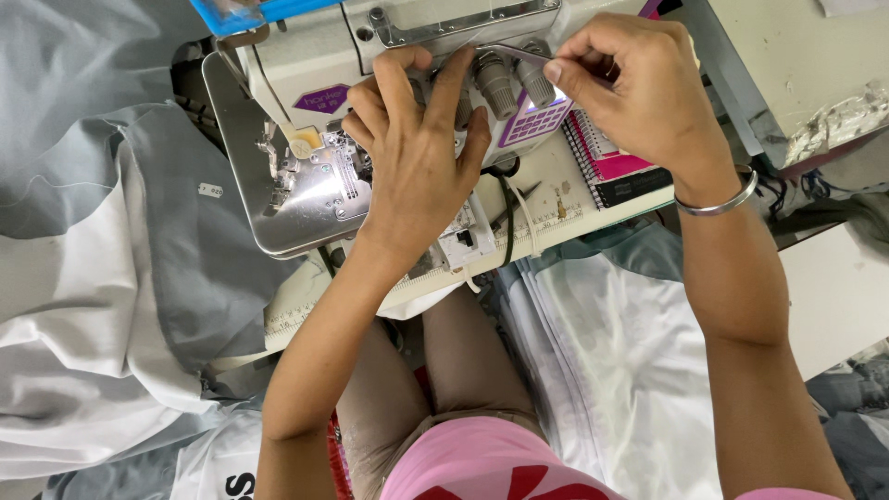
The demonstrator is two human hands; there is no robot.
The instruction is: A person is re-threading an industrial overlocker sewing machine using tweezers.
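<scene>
Grey and white cloth lies heaped at the far left, spilling off the table edge, well apart from both hands. Next to it the sewing machine stands on the table, its presser foot and needle area bare of cloth. The left hand rests on the machine front, fingers spread and only slightly curled, tips up against the tension knobs; it seems to brace there, but whether it grips a knob I cannot tell. The right hand is pinched, thumb and forefinger closed on slim metal tweezers whose tips point left to the top of the machine, just above the knobs — any thread in them is too fine to see. A pink notebook lies beneath that hand, and a metal bangle circles the wrist. As I judge it, the risk sits at the tweezer tips: a slip could drop whatever they hold or jab the left fingers, which lie close. More white cloth hangs over the lap at right — loose enough to snag if dragged.
</scene>
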